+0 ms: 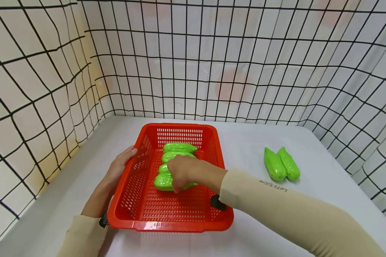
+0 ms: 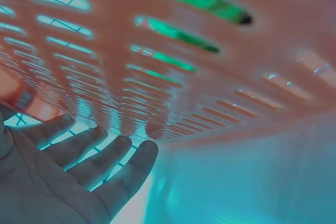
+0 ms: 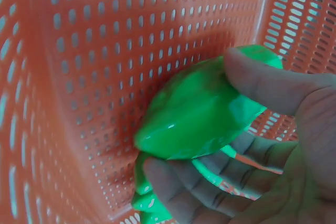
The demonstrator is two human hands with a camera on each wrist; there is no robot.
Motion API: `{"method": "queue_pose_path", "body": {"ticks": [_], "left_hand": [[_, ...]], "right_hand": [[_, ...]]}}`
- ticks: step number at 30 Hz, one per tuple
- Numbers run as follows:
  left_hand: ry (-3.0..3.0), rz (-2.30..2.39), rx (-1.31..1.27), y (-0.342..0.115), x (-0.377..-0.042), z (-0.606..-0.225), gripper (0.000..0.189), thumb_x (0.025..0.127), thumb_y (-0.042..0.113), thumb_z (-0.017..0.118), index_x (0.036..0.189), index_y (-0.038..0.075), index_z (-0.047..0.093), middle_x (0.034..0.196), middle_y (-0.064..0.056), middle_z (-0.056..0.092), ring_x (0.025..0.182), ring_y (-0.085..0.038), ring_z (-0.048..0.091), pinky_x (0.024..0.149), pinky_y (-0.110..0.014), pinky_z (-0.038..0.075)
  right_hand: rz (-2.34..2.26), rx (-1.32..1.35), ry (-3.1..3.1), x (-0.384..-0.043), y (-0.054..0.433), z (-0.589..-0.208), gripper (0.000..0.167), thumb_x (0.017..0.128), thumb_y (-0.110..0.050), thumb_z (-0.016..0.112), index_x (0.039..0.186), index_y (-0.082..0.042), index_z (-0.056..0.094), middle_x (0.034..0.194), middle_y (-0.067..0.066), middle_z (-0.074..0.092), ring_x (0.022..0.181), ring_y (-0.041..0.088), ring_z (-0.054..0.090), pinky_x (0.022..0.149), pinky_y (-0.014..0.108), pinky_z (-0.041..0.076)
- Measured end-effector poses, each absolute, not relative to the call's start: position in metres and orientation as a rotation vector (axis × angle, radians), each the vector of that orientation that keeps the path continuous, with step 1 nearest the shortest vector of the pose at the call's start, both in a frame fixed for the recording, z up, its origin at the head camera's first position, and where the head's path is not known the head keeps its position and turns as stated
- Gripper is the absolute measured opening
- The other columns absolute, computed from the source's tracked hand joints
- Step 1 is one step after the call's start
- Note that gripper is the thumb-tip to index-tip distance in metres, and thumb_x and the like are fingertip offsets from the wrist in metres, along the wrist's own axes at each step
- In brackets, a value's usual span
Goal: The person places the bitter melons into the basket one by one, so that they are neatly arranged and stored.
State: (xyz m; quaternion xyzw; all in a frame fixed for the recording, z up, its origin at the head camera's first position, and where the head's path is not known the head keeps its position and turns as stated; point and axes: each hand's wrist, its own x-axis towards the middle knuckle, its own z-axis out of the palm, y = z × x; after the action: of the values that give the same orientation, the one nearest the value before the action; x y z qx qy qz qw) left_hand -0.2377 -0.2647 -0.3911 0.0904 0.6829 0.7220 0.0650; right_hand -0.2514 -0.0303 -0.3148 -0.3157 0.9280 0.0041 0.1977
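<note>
A red plastic basket [image 1: 170, 210] with slotted walls stands on the table, holding several glossy green toy gourds [image 1: 179, 147] laid side by side. My right hand [image 1: 184, 171] reaches inside and grips the nearest gourd [image 1: 162, 182]. In the right wrist view the thumb lies on one side of this ridged, pointed gourd [image 3: 194, 114], the fingers on the other. At the basket's left outer wall is my left hand [image 1: 119, 166]. The left wrist view shows that hand's fingers [image 2: 123, 177] spread and nearly straight, their tips at the slotted plastic.
Two more green gourds [image 1: 281, 164] lie together on the white table [image 1: 244, 142], right of the basket. Black wire grid panels [image 1: 193, 64] with white sheeting behind them enclose the table at the back and both sides.
</note>
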Motion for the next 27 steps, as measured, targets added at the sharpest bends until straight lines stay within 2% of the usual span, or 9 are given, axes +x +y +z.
{"method": "queue_pose_path", "body": {"ticks": [3,7,13,20,27], "left_hand": [[2.043,2.188,0.279,-0.263,-0.238,-0.39,0.058,0.111,0.042,0.035,0.157,0.008,0.026,0.123,-0.014,0.058,0.095,-0.02,0.07,0.077,-0.04,0.062],[2.061,2.179,0.274,-0.26,-0.24,-0.389,0.059,0.11,0.042,0.037,0.157,0.009,0.027,0.125,-0.015,0.057,0.096,-0.02,0.069,0.078,-0.039,0.062],[2.101,2.149,0.234,-0.26,-0.241,-0.388,0.059,0.11,0.044,0.036,0.159,0.013,0.027,0.134,-0.023,0.05,0.101,-0.024,0.069,0.08,-0.044,0.062],[2.085,2.163,0.263,-0.262,-0.239,-0.388,0.059,0.11,0.044,0.036,0.158,0.011,0.026,0.126,-0.016,0.056,0.097,-0.022,0.07,0.077,-0.042,0.062],[2.109,2.143,0.264,-0.264,-0.238,-0.391,0.059,0.11,0.042,0.034,0.158,0.01,0.026,0.13,-0.021,0.053,0.099,-0.024,0.07,0.078,-0.044,0.062]], "right_hand": [[0.028,-0.877,2.606,-0.251,-0.03,-0.317,0.026,0.078,-0.025,0.089,0.082,-0.016,0.064,0.077,-0.002,0.061,0.065,0.015,0.05,0.056,0.027,0.045],[0.039,-0.87,2.631,-0.25,-0.029,-0.32,0.029,0.075,-0.026,0.091,0.081,-0.017,0.064,0.078,-0.003,0.061,0.065,0.015,0.052,0.056,0.028,0.047],[0.094,-0.906,2.695,-0.245,-0.031,-0.326,0.031,0.072,-0.025,0.093,0.081,-0.019,0.063,0.075,-0.006,0.061,0.069,0.015,0.058,0.059,0.031,0.052],[0.102,-0.89,2.741,-0.239,-0.035,-0.329,0.027,0.072,-0.021,0.09,0.071,-0.02,0.063,0.07,-0.005,0.061,0.066,0.016,0.056,0.055,0.033,0.051],[0.112,-0.87,2.746,-0.241,-0.036,-0.329,0.033,0.069,-0.026,0.095,0.077,-0.019,0.064,0.077,-0.005,0.062,0.07,0.015,0.058,0.062,0.032,0.053]]}}
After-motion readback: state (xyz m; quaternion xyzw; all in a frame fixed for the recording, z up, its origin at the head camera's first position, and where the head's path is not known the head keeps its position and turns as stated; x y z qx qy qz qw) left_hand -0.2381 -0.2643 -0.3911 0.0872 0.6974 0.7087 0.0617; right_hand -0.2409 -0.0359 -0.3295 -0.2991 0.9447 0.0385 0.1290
